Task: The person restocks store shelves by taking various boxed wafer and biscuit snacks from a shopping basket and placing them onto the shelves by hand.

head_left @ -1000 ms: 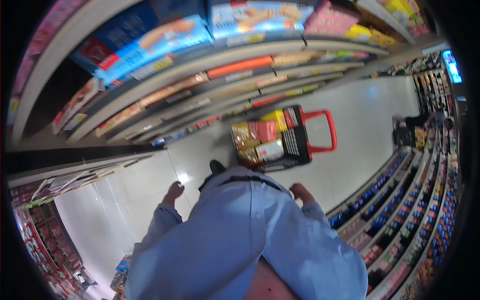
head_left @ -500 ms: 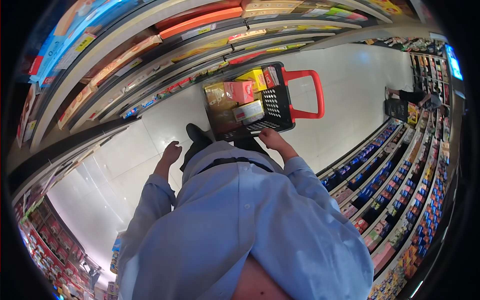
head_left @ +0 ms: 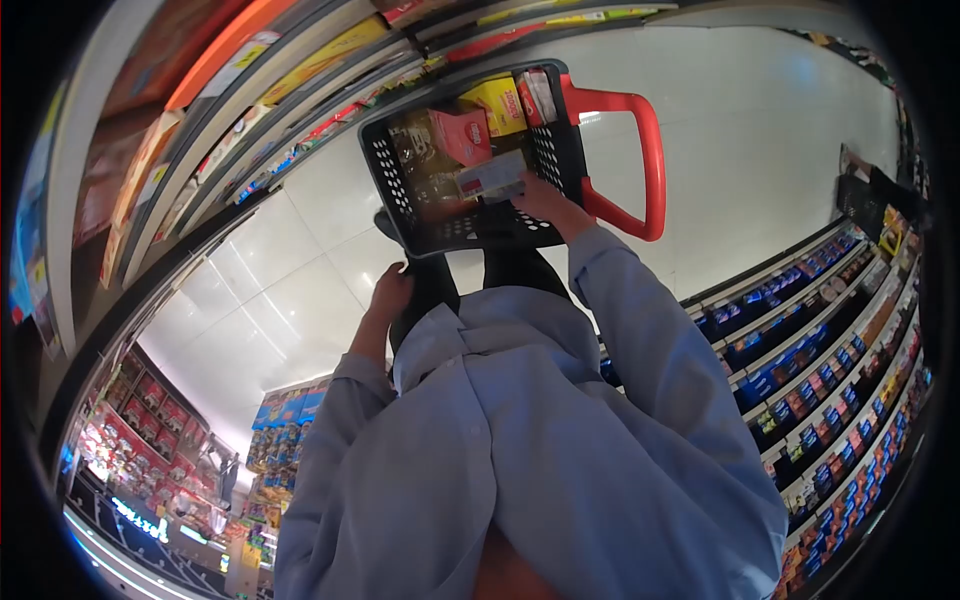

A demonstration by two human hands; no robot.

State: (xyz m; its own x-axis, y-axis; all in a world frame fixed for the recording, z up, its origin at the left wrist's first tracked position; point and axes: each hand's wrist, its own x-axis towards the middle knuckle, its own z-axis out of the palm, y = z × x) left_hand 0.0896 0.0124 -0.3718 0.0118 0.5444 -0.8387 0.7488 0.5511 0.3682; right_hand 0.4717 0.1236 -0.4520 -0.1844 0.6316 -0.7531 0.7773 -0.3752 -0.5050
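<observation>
My right hand (head_left: 543, 203) reaches into the black shopping basket (head_left: 485, 238), its fingers closed on the right end of a pale grey and white box (head_left: 490, 177). Beside that box lie a red pack (head_left: 461, 136), a yellow box (head_left: 497, 104) and a red and white pack (head_left: 537, 98). Clear, shiny packaging with brownish contents (head_left: 420, 155) fills the basket's left part. Hanging by my left thigh, just outside the basket, my left hand (head_left: 391, 290) is loosely curled and holds nothing that I can see.
The basket's red handle (head_left: 650, 160) points right. Stocked shelves (head_left: 330, 60) run along the upper left, and more shelves (head_left: 830, 380) stand at the right. Another person (head_left: 880, 190) is at the far right beside a dark basket. Pale floor tiles (head_left: 290, 250) lie to the left.
My right hand has moved from outside the basket's near side into it and onto the pale box, which has shifted and turned. The basket appears larger, and the view has turned.
</observation>
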